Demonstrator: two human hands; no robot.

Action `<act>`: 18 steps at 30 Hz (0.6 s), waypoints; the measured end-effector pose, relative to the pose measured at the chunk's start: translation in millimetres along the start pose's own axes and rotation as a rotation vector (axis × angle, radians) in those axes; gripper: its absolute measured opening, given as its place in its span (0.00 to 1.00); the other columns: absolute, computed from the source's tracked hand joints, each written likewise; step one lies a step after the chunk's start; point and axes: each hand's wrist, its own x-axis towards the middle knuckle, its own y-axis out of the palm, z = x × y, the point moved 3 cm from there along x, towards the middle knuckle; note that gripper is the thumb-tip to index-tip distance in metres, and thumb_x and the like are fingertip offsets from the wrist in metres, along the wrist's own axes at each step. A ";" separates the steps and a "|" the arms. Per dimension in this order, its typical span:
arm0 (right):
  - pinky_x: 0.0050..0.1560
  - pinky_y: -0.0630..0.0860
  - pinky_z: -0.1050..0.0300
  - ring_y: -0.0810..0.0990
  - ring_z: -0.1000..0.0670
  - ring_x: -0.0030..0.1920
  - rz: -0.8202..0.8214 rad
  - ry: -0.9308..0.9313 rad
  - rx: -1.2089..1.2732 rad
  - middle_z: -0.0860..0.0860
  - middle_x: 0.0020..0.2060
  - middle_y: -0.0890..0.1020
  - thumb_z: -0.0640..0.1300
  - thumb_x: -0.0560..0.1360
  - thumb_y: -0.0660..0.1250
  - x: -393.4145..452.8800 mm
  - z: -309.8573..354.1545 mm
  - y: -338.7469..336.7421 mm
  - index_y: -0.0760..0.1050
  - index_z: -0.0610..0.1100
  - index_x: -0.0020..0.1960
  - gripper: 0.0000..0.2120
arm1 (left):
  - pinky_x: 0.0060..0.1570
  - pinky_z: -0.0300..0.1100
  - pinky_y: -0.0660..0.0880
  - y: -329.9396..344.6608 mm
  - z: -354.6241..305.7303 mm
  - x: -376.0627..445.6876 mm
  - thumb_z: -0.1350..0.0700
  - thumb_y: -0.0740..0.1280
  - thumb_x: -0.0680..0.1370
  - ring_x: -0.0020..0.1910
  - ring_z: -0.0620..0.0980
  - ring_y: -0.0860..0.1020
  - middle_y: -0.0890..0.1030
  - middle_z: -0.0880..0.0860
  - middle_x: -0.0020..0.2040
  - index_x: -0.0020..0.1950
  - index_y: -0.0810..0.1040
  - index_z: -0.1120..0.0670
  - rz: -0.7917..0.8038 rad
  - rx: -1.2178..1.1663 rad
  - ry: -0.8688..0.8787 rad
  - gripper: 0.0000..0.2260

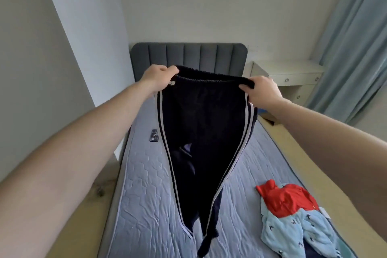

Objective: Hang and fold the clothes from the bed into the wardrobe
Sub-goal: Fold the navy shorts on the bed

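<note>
I see soft dark track pants (201,132) with white side stripes hanging mid-frame above the quilted mattress (146,195). My left hand (159,75) and right hand (261,92) each pinch the gathered elastic waistband, fingers curled.

We see navy trousers (201,123) with white side stripes, a blue-grey quilted bed (146,205), and a red-and-pale-blue bird-print garment (293,216).
</note>
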 end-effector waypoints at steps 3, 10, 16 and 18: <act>0.41 0.73 0.53 0.79 0.43 0.40 -0.148 -0.056 0.110 0.48 0.37 0.80 0.51 0.83 0.64 25.1 29.7 -48.3 0.80 0.45 0.49 0.11 | 0.40 0.44 0.68 -39.2 -58.0 14.1 0.38 0.67 0.74 0.38 0.47 0.73 0.75 0.51 0.39 0.42 0.78 0.52 -0.159 -0.026 0.143 0.17; 0.36 0.66 0.55 0.73 0.45 0.35 -0.305 -0.144 0.178 0.53 0.31 0.74 0.48 0.83 0.64 30.9 56.5 -92.9 0.74 0.48 0.39 0.13 | 0.33 0.40 0.64 -78.4 -113.1 7.8 0.40 0.70 0.73 0.32 0.45 0.68 0.67 0.45 0.29 0.29 0.65 0.50 -0.257 0.002 0.277 0.22; 0.46 0.75 0.53 0.80 0.47 0.44 -0.210 -0.201 0.177 0.50 0.45 0.84 0.47 0.83 0.65 2.3 18.2 -31.7 0.83 0.48 0.58 0.10 | 0.44 0.44 0.74 -41.0 -44.3 -8.1 0.36 0.71 0.72 0.40 0.49 0.79 0.82 0.51 0.36 0.37 0.79 0.57 -0.129 0.110 0.240 0.23; 0.50 0.77 0.49 0.80 0.46 0.48 -0.117 -0.191 0.127 0.50 0.48 0.84 0.48 0.82 0.66 -8.1 -7.9 10.2 0.83 0.48 0.59 0.10 | 0.45 0.45 0.75 -15.0 0.8 -17.6 0.36 0.71 0.72 0.40 0.47 0.80 0.83 0.49 0.36 0.38 0.80 0.56 -0.063 0.140 0.200 0.22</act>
